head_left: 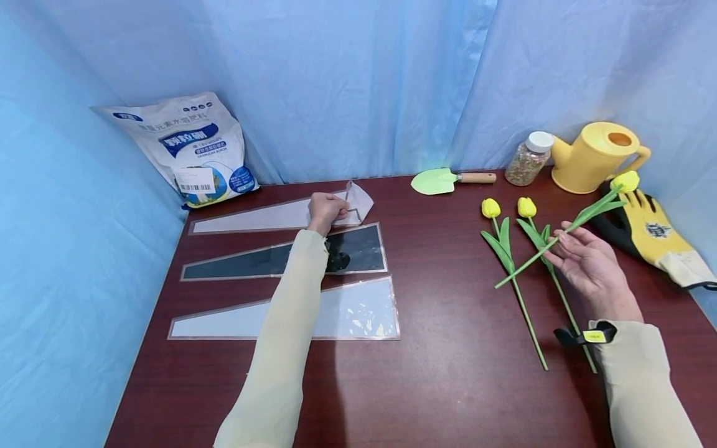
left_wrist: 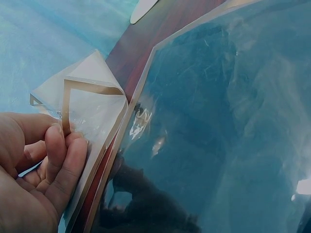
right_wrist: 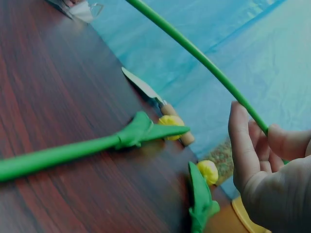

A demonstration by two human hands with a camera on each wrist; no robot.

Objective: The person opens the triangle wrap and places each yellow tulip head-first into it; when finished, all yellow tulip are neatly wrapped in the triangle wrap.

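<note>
My left hand pinches the wide end of the farthest flower sleeve, a white tapered one with clear edges. In the left wrist view, that sleeve's end stands lifted and creased beside the fingers. My right hand holds a yellow tulip above the table, its stem between thumb and fingers, its bloom pointing up and right. Below it, two more yellow tulips lie on the table. Nearer than the pinched sleeve lie a black sleeve and another white sleeve.
A fertilizer bag leans at the back left. Along the back are a green trowel, a lidded jar and a yellow watering can. Yellow-black gloves lie at the right. Blue curtains enclose the table.
</note>
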